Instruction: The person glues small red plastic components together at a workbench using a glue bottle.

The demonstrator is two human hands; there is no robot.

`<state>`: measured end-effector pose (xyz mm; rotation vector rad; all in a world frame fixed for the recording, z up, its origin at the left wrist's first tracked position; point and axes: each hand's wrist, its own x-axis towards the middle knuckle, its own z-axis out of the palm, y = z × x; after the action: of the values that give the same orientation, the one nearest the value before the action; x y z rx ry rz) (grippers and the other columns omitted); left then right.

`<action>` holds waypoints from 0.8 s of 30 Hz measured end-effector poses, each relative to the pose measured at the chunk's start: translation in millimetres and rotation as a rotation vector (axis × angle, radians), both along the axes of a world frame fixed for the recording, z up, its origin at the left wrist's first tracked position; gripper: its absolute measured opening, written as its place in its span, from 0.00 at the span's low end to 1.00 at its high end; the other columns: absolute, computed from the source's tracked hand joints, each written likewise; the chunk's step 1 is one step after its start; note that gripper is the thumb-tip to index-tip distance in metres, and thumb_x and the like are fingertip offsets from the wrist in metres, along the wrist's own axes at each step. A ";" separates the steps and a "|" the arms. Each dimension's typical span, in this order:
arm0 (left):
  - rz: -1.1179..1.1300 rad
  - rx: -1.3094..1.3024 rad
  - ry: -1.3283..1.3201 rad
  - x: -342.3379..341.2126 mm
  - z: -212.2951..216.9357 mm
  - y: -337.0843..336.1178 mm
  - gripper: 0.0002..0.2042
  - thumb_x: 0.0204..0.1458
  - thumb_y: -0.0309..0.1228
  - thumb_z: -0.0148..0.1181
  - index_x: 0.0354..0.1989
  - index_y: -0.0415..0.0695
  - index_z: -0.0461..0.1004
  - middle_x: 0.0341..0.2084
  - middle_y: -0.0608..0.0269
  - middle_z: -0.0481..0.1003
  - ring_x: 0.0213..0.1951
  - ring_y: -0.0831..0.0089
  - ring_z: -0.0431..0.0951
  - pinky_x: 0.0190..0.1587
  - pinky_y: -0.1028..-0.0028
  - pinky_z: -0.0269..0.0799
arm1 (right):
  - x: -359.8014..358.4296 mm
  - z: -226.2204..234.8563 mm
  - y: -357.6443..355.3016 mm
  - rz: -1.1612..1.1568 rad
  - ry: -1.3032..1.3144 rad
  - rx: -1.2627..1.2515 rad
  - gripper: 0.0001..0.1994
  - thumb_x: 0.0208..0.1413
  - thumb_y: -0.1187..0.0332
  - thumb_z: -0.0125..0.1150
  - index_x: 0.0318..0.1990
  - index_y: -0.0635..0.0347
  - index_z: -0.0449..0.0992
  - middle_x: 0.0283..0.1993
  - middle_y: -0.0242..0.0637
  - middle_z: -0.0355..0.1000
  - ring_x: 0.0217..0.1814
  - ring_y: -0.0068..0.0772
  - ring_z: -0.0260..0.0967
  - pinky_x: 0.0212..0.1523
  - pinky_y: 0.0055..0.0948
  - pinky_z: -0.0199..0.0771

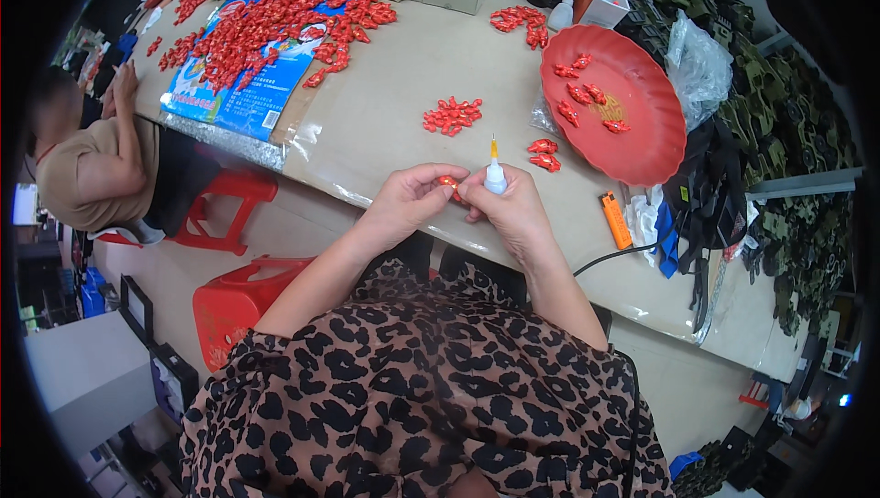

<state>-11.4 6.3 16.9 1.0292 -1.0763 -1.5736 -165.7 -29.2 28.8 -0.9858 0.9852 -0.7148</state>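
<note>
Left hand (pixel 411 196) pinches red piece (pixel 449 182); right hand (pixel 515 211) grasps white nozzle bottle (pixel 496 179) — scalloped dish (pixel 647 86) at two o'clock, similar red pieces (pixel 595 94) inside.

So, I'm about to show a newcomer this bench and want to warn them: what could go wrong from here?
The small red piece in the left grip is near the edge of the table, so it could fall off if it slips. The right grip has a white bottle too, which might tip or leak. Two loose red pieces beside the red plate could get knocked.
</note>
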 end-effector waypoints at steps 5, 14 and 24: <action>-0.018 -0.048 0.041 0.8 -6.8 -0.5 0.11 0.50 0.23 0.47 0.42 0.38 0.67 0.31 0.69 0.68 0.31 0.86 0.65 0.33 0.85 0.61 | -0.2 2.7 1.4 -0.003 0.045 0.009 0.05 0.42 0.74 0.58 0.27 0.65 0.69 0.24 0.35 0.68 0.21 0.20 0.64 0.23 0.17 0.67; -0.048 -0.108 0.059 4.2 -16.6 -3.4 0.11 0.48 0.20 0.46 0.42 0.37 0.67 0.31 0.66 0.65 0.34 0.82 0.66 0.39 0.83 0.62 | 3.2 5.1 2.5 -0.047 0.032 0.053 0.05 0.40 0.74 0.57 0.25 0.65 0.70 0.22 0.33 0.68 0.20 0.19 0.64 0.22 0.17 0.65; -0.095 -0.112 0.000 4.4 -13.8 -3.3 0.12 0.48 0.18 0.45 0.42 0.37 0.66 0.31 0.65 0.63 0.36 0.81 0.66 0.40 0.82 0.62 | -1.9 4.8 3.4 -0.036 -0.018 0.047 0.03 0.42 0.75 0.58 0.26 0.65 0.71 0.24 0.33 0.69 0.23 0.19 0.64 0.25 0.17 0.66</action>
<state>-6.9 3.0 3.1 0.9144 -1.2150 -1.5691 -167.5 -25.7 33.5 -0.9213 1.0021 -0.7259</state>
